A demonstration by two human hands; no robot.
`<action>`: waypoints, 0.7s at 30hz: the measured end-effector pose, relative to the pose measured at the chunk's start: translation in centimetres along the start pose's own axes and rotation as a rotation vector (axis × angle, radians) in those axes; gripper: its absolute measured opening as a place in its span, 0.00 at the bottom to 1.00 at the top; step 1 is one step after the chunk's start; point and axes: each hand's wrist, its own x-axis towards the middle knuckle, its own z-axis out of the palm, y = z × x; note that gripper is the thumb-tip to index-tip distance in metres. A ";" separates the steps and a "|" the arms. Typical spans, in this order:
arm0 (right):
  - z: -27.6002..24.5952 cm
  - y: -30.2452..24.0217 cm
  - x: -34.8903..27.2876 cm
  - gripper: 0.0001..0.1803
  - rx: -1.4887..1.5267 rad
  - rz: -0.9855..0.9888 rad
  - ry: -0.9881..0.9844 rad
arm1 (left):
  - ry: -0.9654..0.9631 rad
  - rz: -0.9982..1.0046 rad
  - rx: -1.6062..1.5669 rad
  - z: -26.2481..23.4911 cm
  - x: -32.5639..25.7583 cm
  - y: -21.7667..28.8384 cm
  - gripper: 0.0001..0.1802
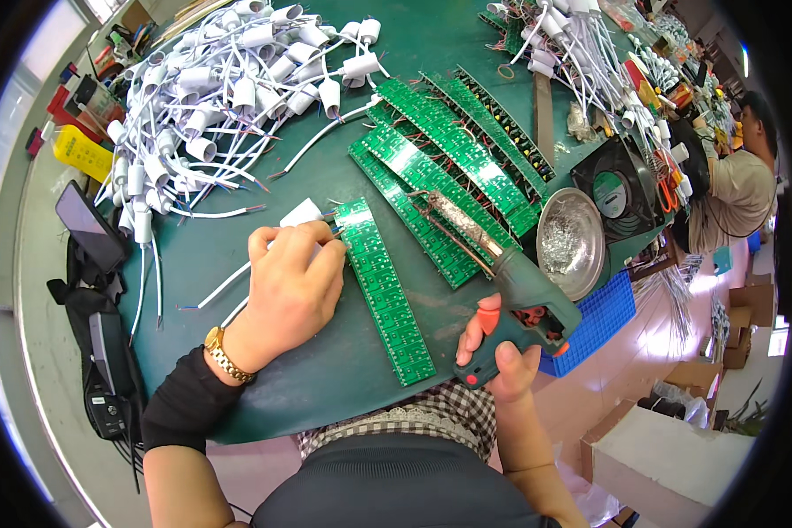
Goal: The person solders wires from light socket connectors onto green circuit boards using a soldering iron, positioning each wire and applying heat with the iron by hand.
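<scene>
Head view: left hand fingers closed, pinning a white connector and its wires against the top end of a green circuit strip on the worktop. Right hand fully gripped around soldering gun, tip aimed at that joint. Best kept steady, fingers off the tip. Stacked strips crowd the right; worktop edge near.
</scene>
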 end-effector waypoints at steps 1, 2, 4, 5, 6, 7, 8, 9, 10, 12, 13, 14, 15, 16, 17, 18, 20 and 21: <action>0.0 0.0 0.0 0.29 -0.001 -0.002 0.002 | -0.034 -0.024 0.035 -0.1 -0.1 0.1 0.14; -0.1 -0.1 -0.1 0.30 -0.001 -0.003 0.005 | -0.067 -0.047 0.070 -0.1 -0.1 0.2 0.14; 0.1 -0.1 -0.1 0.30 0.001 0.000 0.009 | -0.048 -0.094 0.037 0.2 -0.4 0.2 0.13; 0.2 -0.1 -0.1 0.30 0.004 0.000 0.016 | -0.028 -0.137 0.004 0.4 -0.5 0.1 0.13; 0.3 -0.1 -0.1 0.30 0.006 0.002 0.016 | -0.031 -0.138 0.004 0.5 -0.3 0.1 0.13; 0.3 -0.2 -0.1 0.31 0.002 -0.005 0.020 | 0.008 -0.156 -0.028 0.6 0.0 0.0 0.12; 0.3 -0.2 -0.1 0.31 -0.002 -0.012 0.024 | 0.046 -0.174 -0.060 0.7 0.2 -0.2 0.11; 0.4 -0.2 -0.1 0.31 0.000 -0.011 0.023 | 0.045 -0.175 -0.058 1.0 0.2 -0.5 0.11; 0.4 -0.3 -0.1 0.31 -0.002 -0.016 0.015 | 0.043 -0.233 -0.146 1.3 0.1 -0.7 0.09; 0.4 -0.3 -0.3 0.31 -0.003 -0.021 0.009 | 0.039 -0.291 -0.235 1.6 0.1 -1.0 0.08; 0.4 -0.2 -0.4 0.30 -0.005 -0.014 0.001 | 0.025 -0.317 -0.246 1.7 0.1 -1.0 0.07; 0.4 -0.2 -0.5 0.30 -0.006 -0.007 -0.007 | 0.011 -0.343 -0.258 1.7 0.2 -1.1 0.06; 0.6 -0.4 -0.6 0.30 -0.004 -0.006 -0.006 | 0.009 -0.343 -0.257 1.8 0.2 -1.1 0.06; 1.1 -0.7 -0.7 0.32 -0.079 0.025 0.001 | 0.012 -0.342 -0.263 1.8 0.2 -1.2 0.06; 1.4 -0.9 -0.8 0.34 -0.154 0.056 0.007 | 0.015 -0.340 -0.268 1.8 0.2 -1.2 0.06; 1.2 -0.8 -0.8 0.34 -0.187 0.053 -0.028 | 0.014 -0.342 -0.265 1.8 0.2 -1.3 0.06; 1.8 -1.0 -1.1 0.33 -0.167 0.093 -0.050 | 0.006 -0.343 -0.260 1.8 0.3 -1.3 0.06; 2.3 -1.1 -1.2 0.33 -0.154 0.129 -0.066 | 0.005 -0.343 -0.262 1.8 0.4 -1.2 0.06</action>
